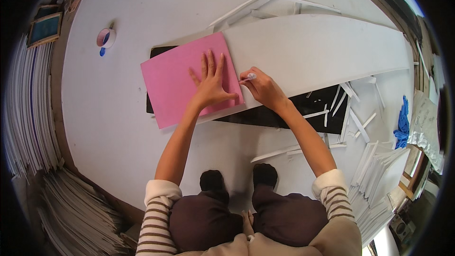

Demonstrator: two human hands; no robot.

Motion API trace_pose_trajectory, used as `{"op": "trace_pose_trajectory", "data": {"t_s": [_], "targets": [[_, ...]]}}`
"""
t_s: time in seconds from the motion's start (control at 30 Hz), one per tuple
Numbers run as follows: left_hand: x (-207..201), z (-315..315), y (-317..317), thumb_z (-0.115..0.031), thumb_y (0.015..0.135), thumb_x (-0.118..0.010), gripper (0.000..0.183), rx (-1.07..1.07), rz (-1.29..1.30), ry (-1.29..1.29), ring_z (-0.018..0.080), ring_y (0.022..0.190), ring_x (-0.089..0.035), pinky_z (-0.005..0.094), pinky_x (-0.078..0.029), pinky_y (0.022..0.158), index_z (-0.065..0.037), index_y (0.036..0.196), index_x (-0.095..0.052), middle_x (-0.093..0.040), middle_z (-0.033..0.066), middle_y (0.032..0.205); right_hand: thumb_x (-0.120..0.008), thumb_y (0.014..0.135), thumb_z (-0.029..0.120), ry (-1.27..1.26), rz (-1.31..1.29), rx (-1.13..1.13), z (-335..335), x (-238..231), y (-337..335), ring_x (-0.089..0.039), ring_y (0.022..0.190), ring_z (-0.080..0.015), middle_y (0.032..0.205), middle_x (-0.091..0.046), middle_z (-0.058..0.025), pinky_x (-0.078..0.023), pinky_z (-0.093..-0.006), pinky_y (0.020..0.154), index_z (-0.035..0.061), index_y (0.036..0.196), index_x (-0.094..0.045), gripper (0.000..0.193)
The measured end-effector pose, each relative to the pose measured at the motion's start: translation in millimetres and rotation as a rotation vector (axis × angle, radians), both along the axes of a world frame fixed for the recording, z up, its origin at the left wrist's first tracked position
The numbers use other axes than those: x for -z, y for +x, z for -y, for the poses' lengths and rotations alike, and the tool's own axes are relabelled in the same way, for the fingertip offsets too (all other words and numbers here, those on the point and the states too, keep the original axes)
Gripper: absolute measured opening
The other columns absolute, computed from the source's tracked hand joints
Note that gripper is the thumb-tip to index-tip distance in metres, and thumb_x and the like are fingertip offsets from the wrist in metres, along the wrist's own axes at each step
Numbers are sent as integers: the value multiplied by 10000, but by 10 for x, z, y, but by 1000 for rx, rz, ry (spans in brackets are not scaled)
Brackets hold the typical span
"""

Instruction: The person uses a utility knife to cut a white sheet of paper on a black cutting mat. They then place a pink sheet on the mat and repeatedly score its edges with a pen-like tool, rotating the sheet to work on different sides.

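Observation:
My left hand [212,87] lies flat with spread fingers on a pink rectangular board [177,73], pressing near its right side. My right hand [265,89] is closed around a slim pen-like tool [250,77] with a pale, clear end. Its lower tip is hidden by my fingers, close to the pink board's right edge. Beneath the pink board runs a long white sheet [303,47], which stretches away to the right. A black board [265,115] shows below the sheet and past the pink board's left side.
Cut white strips [360,125] litter the right side, and more strips [251,7] lie at the far side. A tape roll [106,38] stands at the left. Blue cloth or plastic [402,123] lies at the right rim. Stacked sheets [28,104] line the left.

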State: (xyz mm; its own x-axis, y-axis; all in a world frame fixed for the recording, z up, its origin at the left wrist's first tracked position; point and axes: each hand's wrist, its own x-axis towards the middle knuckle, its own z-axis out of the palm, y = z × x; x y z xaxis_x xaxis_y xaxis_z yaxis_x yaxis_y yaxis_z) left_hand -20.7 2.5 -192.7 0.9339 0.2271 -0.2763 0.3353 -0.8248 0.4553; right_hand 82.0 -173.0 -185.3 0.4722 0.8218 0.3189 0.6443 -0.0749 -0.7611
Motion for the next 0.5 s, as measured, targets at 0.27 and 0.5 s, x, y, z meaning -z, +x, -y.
{"op": "trace_pose_trajectory", "data": {"t_s": [0.27,0.5], "targets": [[-39,75,23,-526,465,-824,1394,0,-45,79,396,1420,189,777,53,957,-153,1522,4,148,207,1554,-625,833,-22,22,-40,-37,283,-132,-305,-563,713,-279,824,-575,-98,-469,-370,629,5,921,-526,136],[-14,72,23,-538,471,-818,1397,2,-38,90,411,1414,195,789,54,943,-127,1518,11,143,225,1550,-612,846,23,-28,-9,-20,199,-129,-228,-559,777,-278,823,-570,-99,-493,-383,685,8,920,-555,95]]}}
